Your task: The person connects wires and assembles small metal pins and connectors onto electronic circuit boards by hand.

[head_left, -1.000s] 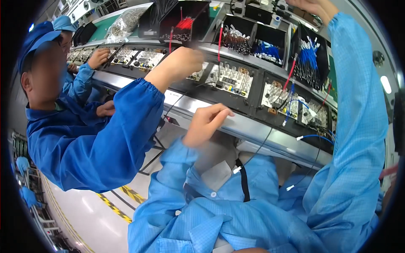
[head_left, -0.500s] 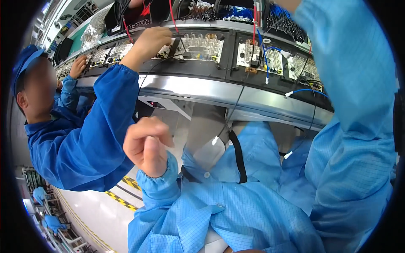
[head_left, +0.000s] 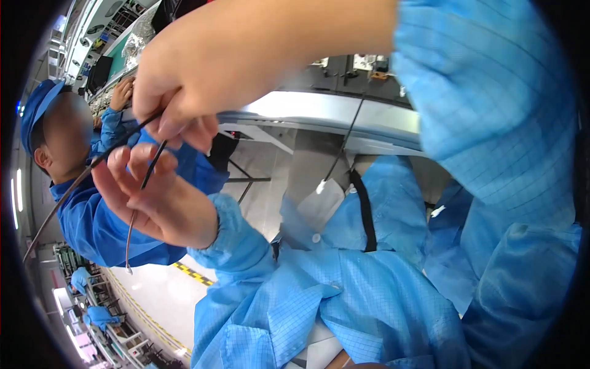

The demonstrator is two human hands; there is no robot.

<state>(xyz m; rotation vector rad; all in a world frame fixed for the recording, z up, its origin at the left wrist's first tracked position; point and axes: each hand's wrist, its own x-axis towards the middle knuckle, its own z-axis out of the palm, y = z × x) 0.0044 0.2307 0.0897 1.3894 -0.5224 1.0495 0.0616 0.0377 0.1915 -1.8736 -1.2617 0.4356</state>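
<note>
My right hand (head_left: 212, 61) reaches across from the right, its fingers pinched on a dark wire (head_left: 117, 144) at upper left. One length runs down and left to the picture's rim. Just below, my left hand (head_left: 169, 206) is raised with curled fingers around another dark length (head_left: 145, 178), which ends in a small pale tip (head_left: 129, 270). Whether both lengths are one wire is hidden behind my right fingers. The hands are close together, in front of the co-worker's blue sleeve.
A co-worker in a blue cap (head_left: 40, 107) and jacket stands close on my left. Ahead runs a line with a metal edge (head_left: 381, 120) and circuit boards (head_left: 364, 61), largely covered by my right arm. A black wire with a white connector (head_left: 321, 186) hangs over the edge.
My right hand has come from the upper right across to the left, bringing the dark wire. My left hand has moved left and now grips it. The view has shifted slightly.
</note>
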